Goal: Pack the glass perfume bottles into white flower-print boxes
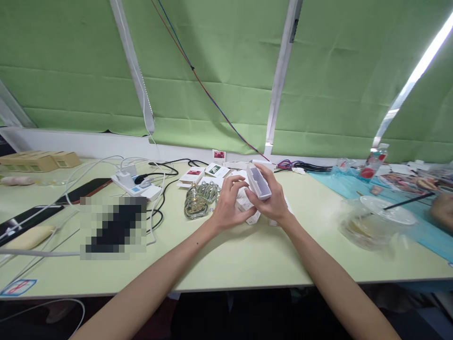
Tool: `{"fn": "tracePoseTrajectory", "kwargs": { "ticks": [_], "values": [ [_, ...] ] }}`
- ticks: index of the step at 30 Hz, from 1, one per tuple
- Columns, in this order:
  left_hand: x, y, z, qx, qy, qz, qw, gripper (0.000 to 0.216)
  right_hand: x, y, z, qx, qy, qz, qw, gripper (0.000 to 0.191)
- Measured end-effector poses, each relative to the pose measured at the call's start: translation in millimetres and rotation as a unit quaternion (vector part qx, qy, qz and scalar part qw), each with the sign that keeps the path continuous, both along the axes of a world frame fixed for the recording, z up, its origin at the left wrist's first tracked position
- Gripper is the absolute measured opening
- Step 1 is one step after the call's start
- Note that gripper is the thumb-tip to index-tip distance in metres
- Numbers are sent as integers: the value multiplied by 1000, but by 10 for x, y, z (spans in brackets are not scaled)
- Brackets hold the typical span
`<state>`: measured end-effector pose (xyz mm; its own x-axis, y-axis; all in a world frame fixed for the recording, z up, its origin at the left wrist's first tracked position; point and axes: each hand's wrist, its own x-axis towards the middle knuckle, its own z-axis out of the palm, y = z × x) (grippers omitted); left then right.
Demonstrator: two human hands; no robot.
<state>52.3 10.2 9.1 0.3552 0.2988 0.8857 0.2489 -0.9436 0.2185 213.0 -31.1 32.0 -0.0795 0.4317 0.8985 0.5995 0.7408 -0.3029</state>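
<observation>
Head view: the pale green table (pixel 247 264) runs the whole width, its far edge set against a wall hung with green blinds (pixel 219 71), so everything on it is lit evenly from behind. Over the right end lies a blue sheet (pixel 421 231), which seems to mark off another place; a clear plastic bowl with a lid (pixel 378 222) and a dark stick across it sits at that sheet's near-left corner, and another person's hand (pixel 443 210) shows at the right edge. At the far-left corner lie flat cardboard boxes (pixel 38 160). Left of the middle, a white power strip (pixel 136 185) sits near the far edge, likely to keep its black and white cables (pixel 163 189) short of the wall.

Just left of the hands stands a faceted glass perfume bottle (pixel 198 200), with small picture cards (pixel 207 172) spread behind it toward the far edge.

At mid-table, the right hand (pixel 271 203) is closed around a small white box (pixel 259 182), tilted with one end raised toward the far edge, fingers wrapped beneath and thumb on the side, held up off the table where it is easy to see. The left hand (pixel 228 205) curls in beside it, fingertips touching white packaging (pixel 247 208) that is held between the two hands, apparently to steady it.
</observation>
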Motion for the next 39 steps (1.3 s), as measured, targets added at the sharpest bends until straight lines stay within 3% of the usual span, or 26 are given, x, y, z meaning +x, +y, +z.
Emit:
{"fn": "tracePoseTrajectory", "kwargs": {
  "ticks": [2, 7, 15, 19, 24, 30, 35, 39],
  "values": [
    [5, 5, -12, 4, -1, 12, 1000, 43, 14, 10, 9, 2, 18, -15, 1000, 56],
    [14, 47, -10, 2, -39, 94, 995, 5, 69, 67, 13, 8, 109, -32, 994, 52],
    [-7, 71, -37, -82, -13, 190, 978, 13, 171, 206, -61, -33, 264, -7, 964, 59],
    [-6, 75, -48, -85, 3, 216, 973, 16, 183, 235, -72, -46, 311, 2, 949, 65],
    [-9, 46, -16, -137, 45, 238, 961, 18, 160, 203, -45, -72, 354, 14, 932, 61],
    [-14, 35, -6, -159, 59, 235, 957, 17, 148, 186, -43, -88, 382, 34, 919, 55],
    [-7, 62, -36, -115, 30, 177, 977, 12, 142, 176, -31, -92, 378, 34, 921, 57],
    [14, 54, -47, -59, 7, 139, 988, 10, 128, 136, -5, -55, 328, 15, 943, 54]
  ]
}}
